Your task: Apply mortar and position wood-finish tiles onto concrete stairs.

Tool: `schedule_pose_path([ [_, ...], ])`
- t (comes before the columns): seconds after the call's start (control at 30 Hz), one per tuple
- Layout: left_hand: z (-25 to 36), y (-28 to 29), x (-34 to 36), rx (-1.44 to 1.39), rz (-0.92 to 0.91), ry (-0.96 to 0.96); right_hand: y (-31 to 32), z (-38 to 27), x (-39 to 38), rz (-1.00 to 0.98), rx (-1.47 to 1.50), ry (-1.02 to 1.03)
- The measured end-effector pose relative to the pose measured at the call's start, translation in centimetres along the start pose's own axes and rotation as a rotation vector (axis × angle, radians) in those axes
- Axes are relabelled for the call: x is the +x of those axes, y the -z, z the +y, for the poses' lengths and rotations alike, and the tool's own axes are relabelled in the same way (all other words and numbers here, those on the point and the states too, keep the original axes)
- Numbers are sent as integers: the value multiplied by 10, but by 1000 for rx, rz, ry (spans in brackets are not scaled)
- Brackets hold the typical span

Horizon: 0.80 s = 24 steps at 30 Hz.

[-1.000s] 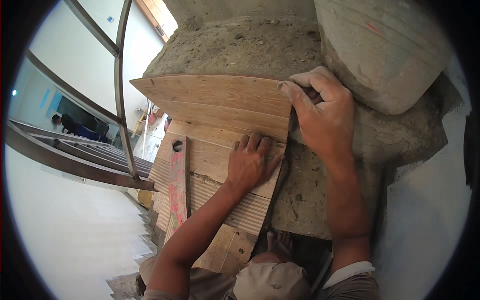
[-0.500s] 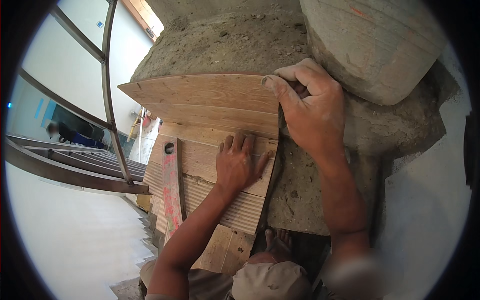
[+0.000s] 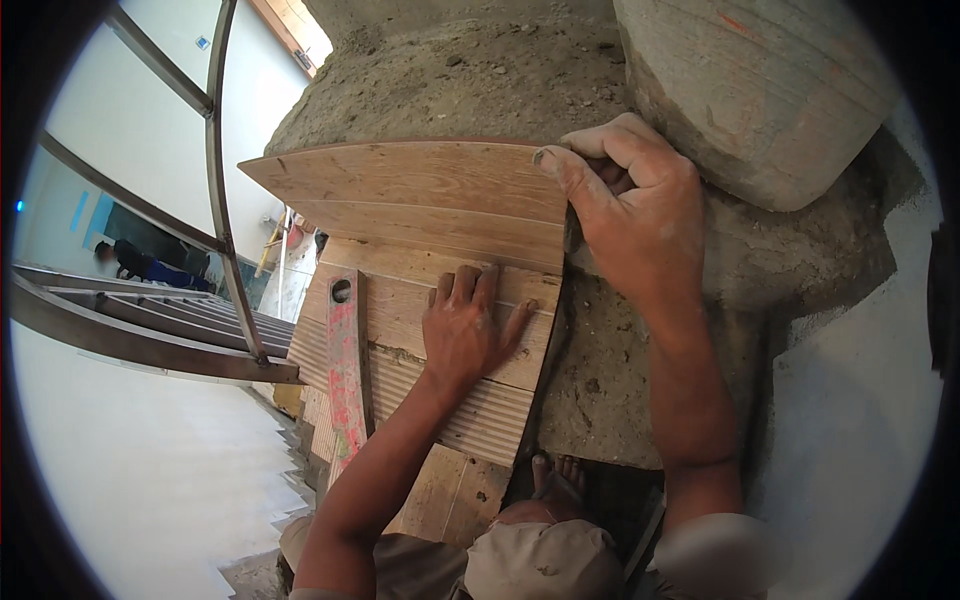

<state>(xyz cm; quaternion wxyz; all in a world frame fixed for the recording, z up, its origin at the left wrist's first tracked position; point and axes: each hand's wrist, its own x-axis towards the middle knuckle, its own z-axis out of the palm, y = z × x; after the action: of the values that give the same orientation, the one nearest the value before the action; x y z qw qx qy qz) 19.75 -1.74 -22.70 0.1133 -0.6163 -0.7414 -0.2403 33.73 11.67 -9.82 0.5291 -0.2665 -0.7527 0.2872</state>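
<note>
A wood-grain tile [image 3: 400,180] is standing lengthwise left-to-right along the rear edge of the tread [image 3: 395,302] — right hand [image 3: 645,215] pinching its corner, left hand [image 3: 460,335] lying open on the tread.

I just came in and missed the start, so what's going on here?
A person's right hand pinches the upper right corner of an upright wood-look tile. The left hand rests, fingers spread, on the flat wood-look tiling in front of it. A scuffed red bar, apparently a spirit level, lies on that tiling left of the hand. Rough cement shows behind the upright tile.
</note>
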Motion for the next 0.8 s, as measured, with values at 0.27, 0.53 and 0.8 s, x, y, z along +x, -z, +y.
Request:
schedule_pose_path([
  [0.27,-4,5,0,-1,2,8,5,-3,1,-51,6,-6],
  [0.53,-5,0,-1,-7,-30,-3,6,-5,0,-88,-38,-18],
  [0.8,-2,4,0,14,-65,49,1,-2,-2,-28,-36,21],
])
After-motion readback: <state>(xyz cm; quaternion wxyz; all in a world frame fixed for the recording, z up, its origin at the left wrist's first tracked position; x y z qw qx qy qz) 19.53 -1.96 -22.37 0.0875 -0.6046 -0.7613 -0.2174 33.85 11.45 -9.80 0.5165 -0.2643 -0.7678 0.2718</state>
